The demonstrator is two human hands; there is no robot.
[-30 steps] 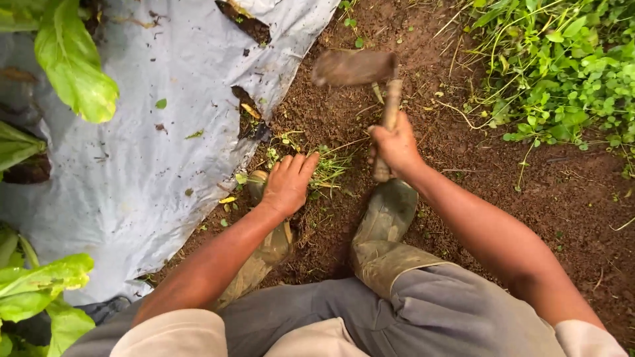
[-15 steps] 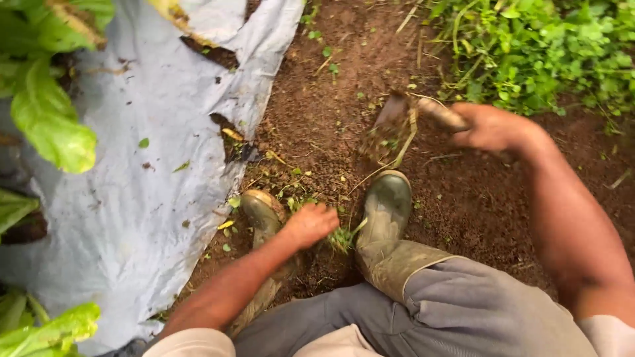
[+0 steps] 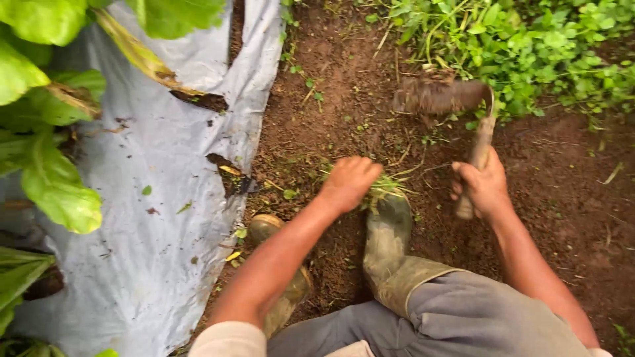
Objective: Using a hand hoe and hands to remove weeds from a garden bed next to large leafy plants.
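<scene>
my left hand [image 3: 349, 182] is down at the ground, and its fingers are closed around a small bunch of pulled weeds [image 3: 383, 186], thin green stems with a little soil. the bunch is just in front of the toe of my right rubber boot [image 3: 390, 241], touching it or almost, i cannot tell exactly. my right hand [image 3: 486, 188] is wrapped tight on the wooden handle of a short hand hoe [image 3: 463, 112]. the handle goes up and away from me, and the dark metal blade, dirty with mud, points to the left, near the soil at the edge of the green ground weeds [image 3: 529, 46]. the blade looks a little blurred, so i cannot tell if it touches the earth.

my left rubber boot [image 3: 281, 264] stands on the brown soil [image 3: 331, 86] just beside the border of the grey plastic sheet [image 3: 132, 198]. this sheet covers the bed at my left and has some tears and holes in it. big leafy plants [image 3: 46, 172] with light green leaves grow through the sheet at the far left. i am crouching, and my knees in grey trousers [image 3: 476, 317] are at the bottom of the view.
</scene>
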